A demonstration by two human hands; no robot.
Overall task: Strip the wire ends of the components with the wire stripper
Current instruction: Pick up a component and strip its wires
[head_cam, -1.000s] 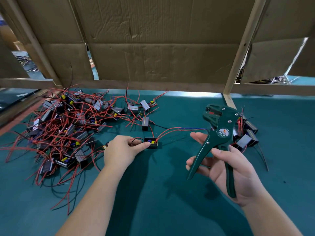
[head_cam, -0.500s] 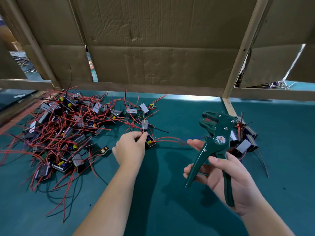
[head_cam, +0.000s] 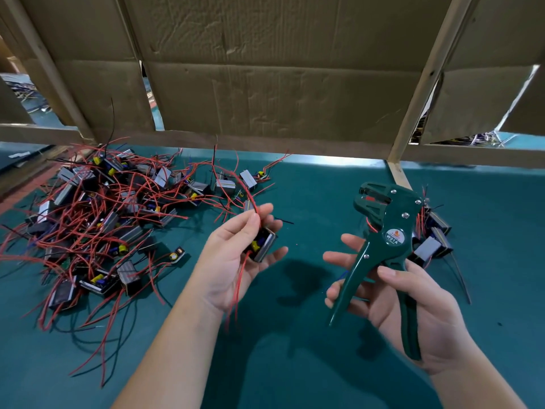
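Closest to the camera, above the green tabletop [head_cam: 289, 373], the right hand [head_cam: 413, 308] has its grip on the wire stripper [head_cam: 383, 243], thumb across one handle and fingers behind the other, with the handles spread and the head pointing up and away. Beside it but apart, the left hand [head_cam: 233, 261] cradles one component [head_cam: 263, 245] in a closed grip. Its thumb and forefinger pinch a red wire [head_cam: 250, 199] that arcs up from the component, while other red leads [head_cam: 237, 293] hang blurred over the wrist. As far as can be seen, no wire sits in the tool's mouth yet, so the likeliest slip is in the feeding. The pinched lead is springy and curved, and if its tip goes in crooked or too deep, the squeeze could nick strands or bare too much. The dangling leads might also snag. Further back on the left lies the tangled pile [head_cam: 100, 219] of components, where lifting one could drag its neighbours along. A smaller group [head_cam: 432, 246] lies just behind the stripper, and finished and unfinished units could get mixed there. Beyond stands the cardboard wall [head_cam: 280, 84].
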